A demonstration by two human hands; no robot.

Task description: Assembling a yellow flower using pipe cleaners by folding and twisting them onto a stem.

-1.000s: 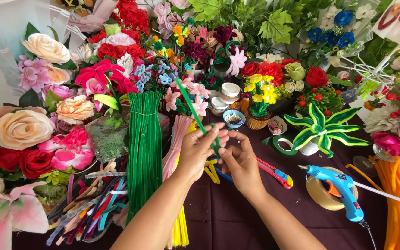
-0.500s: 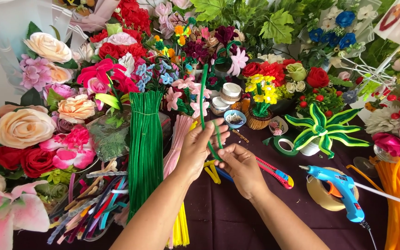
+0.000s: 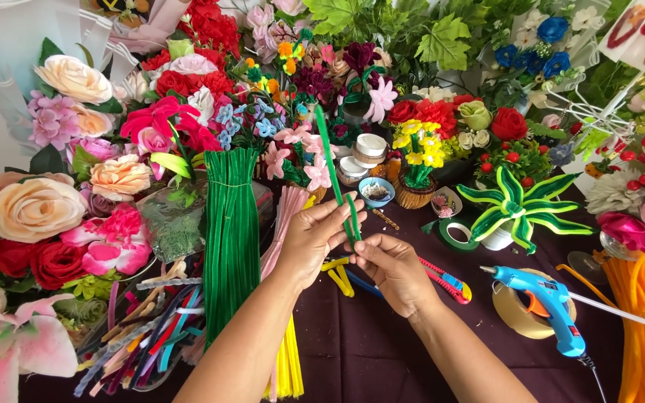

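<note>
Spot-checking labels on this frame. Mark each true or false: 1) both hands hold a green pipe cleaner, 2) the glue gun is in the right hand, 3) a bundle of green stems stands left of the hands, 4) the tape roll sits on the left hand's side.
1) True: the left hand and right hand both pinch the green pipe cleaner, which points upward.
2) False: the blue glue gun lies on the table, apart from the right hand.
3) True: the bundle of green stems stands left of the hands.
4) False: the tape roll lies to the right, under the glue gun.
</note>
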